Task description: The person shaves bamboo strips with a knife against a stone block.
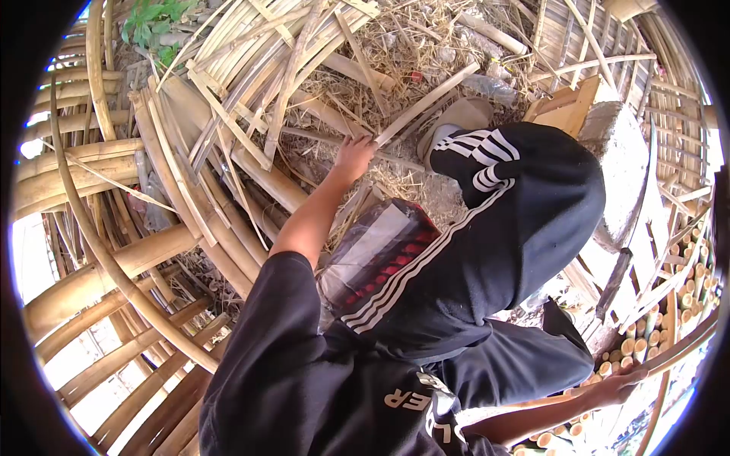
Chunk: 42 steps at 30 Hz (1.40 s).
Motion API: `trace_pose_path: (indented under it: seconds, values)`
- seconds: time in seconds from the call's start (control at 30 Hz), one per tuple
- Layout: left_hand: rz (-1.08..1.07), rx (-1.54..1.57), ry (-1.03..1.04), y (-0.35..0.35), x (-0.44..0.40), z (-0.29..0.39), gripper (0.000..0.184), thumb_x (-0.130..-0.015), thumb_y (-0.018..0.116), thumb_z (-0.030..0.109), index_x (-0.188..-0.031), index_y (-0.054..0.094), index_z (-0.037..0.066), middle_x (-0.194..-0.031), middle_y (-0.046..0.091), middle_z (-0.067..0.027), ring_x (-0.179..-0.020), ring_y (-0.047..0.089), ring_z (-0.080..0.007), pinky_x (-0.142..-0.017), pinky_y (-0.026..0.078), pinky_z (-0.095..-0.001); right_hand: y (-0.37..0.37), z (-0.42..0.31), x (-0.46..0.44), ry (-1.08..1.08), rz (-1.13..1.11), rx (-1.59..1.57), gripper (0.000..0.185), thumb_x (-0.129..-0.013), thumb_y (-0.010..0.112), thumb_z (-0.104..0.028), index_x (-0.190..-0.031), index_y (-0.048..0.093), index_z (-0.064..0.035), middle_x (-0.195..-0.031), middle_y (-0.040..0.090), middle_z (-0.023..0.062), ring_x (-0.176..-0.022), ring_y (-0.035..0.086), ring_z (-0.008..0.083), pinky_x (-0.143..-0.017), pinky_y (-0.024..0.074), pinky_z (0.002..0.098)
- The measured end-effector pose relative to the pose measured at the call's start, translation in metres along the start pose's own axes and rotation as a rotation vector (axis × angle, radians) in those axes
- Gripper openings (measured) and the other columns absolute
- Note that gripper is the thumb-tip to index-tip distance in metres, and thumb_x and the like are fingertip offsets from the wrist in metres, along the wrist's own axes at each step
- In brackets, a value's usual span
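Observation:
My left hand [355, 157] is reached out in front of me, its fingers closed around the near end of a pale bamboo strip [428, 105]. The strip slants up to the right across the straw-littered ground, past my shoe [449, 131]. Far out to my right side, my right hand [617, 386] is closed on a long curved bamboo strip [680, 348]. Part of that strip runs out of view at the right edge. Below my left forearm lies a clear plastic-wrapped pack [388, 247] with rows of red items, partly hidden by my leg.
A heap of split bamboo slats [243, 53] lies ahead to the left. Bamboo poles and a curved frame [114, 266] line the left side. A pale block [614, 163] stands right of my knee. Stacked cut bamboo [646, 334] shows its round ends at lower right.

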State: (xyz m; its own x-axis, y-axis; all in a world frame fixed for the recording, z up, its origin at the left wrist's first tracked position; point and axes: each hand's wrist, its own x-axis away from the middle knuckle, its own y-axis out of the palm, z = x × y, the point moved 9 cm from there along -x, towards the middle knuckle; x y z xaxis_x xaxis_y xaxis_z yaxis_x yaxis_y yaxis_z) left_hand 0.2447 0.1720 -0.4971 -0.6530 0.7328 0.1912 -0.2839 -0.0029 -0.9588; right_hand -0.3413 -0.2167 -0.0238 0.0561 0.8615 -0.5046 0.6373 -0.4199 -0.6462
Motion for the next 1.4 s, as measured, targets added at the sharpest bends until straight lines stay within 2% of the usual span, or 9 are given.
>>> trace_pose_path:
  seconds: [0.47, 0.53, 0.6, 0.73, 0.8, 0.9, 1.03, 1.23, 1.4]
  values:
    - [0.241, 0.108, 0.082, -0.164, 0.018, 0.023, 0.039, -0.089, 0.053, -0.001, -0.126, 0.061, 0.009, -0.131, 0.061, -0.0147, -0.125, 0.057, -0.0326, -0.113, 0.037, -0.0534, -0.014, 0.047, 0.004, 0.206, 0.126, -0.085, 0.055, -0.105, 0.053, -0.043, -0.134, 0.061, 0.0026, -0.121, 0.071, 0.0108, -0.106, 0.069, 0.0153, -0.081, 0.0576, 0.023]
    - [0.271, 0.124, -0.092, -0.211, -0.006, 0.018, 0.045, -0.09, 0.046, -0.01, -0.129, 0.058, 0.007, -0.125, 0.064, -0.0123, -0.121, 0.062, -0.0292, -0.11, 0.042, -0.0518, -0.011, 0.038, 0.0, 0.175, 0.104, -0.036, 0.055, -0.105, 0.053, -0.044, -0.134, 0.062, 0.0015, -0.121, 0.071, 0.0093, -0.108, 0.069, 0.0143, -0.083, 0.0573, 0.0236]
    - [0.656, -0.062, -0.446, -0.232, -0.025, -0.04, 0.02, -0.099, 0.056, 0.016, -0.113, 0.062, 0.003, -0.118, 0.065, -0.0263, -0.106, 0.067, -0.0353, -0.095, 0.049, -0.0579, -0.011, 0.028, 0.002, 0.174, 0.101, 0.003, 0.054, -0.106, 0.052, -0.045, -0.134, 0.063, 0.0003, -0.12, 0.072, 0.0085, -0.107, 0.069, 0.0131, -0.081, 0.0569, 0.0225]
    - [0.146, 0.223, -0.584, -0.171, -0.049, -0.064, 0.041, -0.094, 0.063, 0.036, -0.119, 0.065, 0.003, -0.114, 0.068, -0.03, -0.109, 0.067, -0.0391, -0.095, 0.05, -0.0557, -0.022, -0.01, 0.019, 0.165, 0.128, -0.005, 0.055, -0.105, 0.052, -0.046, -0.134, 0.063, -0.0003, -0.116, 0.073, 0.008, -0.099, 0.07, 0.0118, -0.071, 0.0533, 0.0195]
    - [-0.088, 0.21, -0.504, -0.027, -0.049, -0.093, 0.051, -0.093, 0.06, 0.041, -0.124, 0.065, 0.002, -0.119, 0.067, -0.0292, -0.114, 0.065, -0.0423, -0.102, 0.048, -0.0556, -0.015, -0.086, 0.05, 0.114, -0.112, -0.127, 0.057, -0.105, 0.052, -0.047, -0.132, 0.064, 0.0018, -0.111, 0.073, 0.0065, -0.088, 0.067, 0.0102, -0.065, 0.0505, 0.0195]
    - [-0.349, 0.244, -0.613, 0.013, 0.023, -0.056, 0.055, -0.089, 0.063, 0.042, -0.129, 0.062, 0.004, -0.133, 0.062, -0.0255, -0.124, 0.06, -0.0405, -0.103, 0.047, -0.0549, 0.004, -0.078, 0.058, 0.342, -0.051, 0.289, 0.057, -0.105, 0.054, -0.046, -0.127, 0.067, 0.0047, -0.102, 0.072, 0.0036, -0.073, 0.056, 0.007, -0.06, 0.046, 0.0213]
    - [-0.214, 0.105, -0.692, 0.051, 0.052, -0.066, 0.07, -0.09, 0.068, 0.042, -0.143, 0.045, 0.003, -0.128, 0.064, -0.0229, -0.122, 0.061, -0.0377, -0.107, 0.044, -0.0522, -0.043, 0.05, 0.03, 0.242, 0.156, 0.005, 0.055, -0.105, 0.053, -0.047, -0.124, 0.069, 0.0032, -0.095, 0.069, 0.0026, -0.073, 0.055, 0.008, -0.061, 0.0446, 0.0235]
    - [-0.301, 0.098, -0.559, 0.008, 0.048, -0.041, 0.069, -0.092, 0.067, 0.037, -0.145, 0.04, 0.003, -0.118, 0.068, -0.0231, -0.109, 0.068, -0.0382, -0.094, 0.053, -0.0515, -0.047, 0.025, 0.047, 0.202, 0.259, -0.076, 0.051, -0.105, 0.054, -0.047, -0.105, 0.072, 0.0017, -0.079, 0.057, -0.0004, -0.068, 0.047, 0.0067, -0.056, 0.0362, 0.0244]
    - [0.111, -0.105, -0.349, -0.062, 0.059, -0.026, 0.026, -0.094, 0.058, 0.019, -0.117, 0.06, 0.006, -0.112, 0.069, -0.0246, -0.103, 0.069, -0.0402, -0.087, 0.055, -0.0518, -0.069, 0.045, 0.057, 0.309, 0.255, -0.079, 0.049, -0.107, 0.052, -0.044, -0.102, 0.071, 0.0016, -0.08, 0.058, -0.0016, -0.065, 0.043, 0.0037, -0.052, 0.0323, 0.0222]
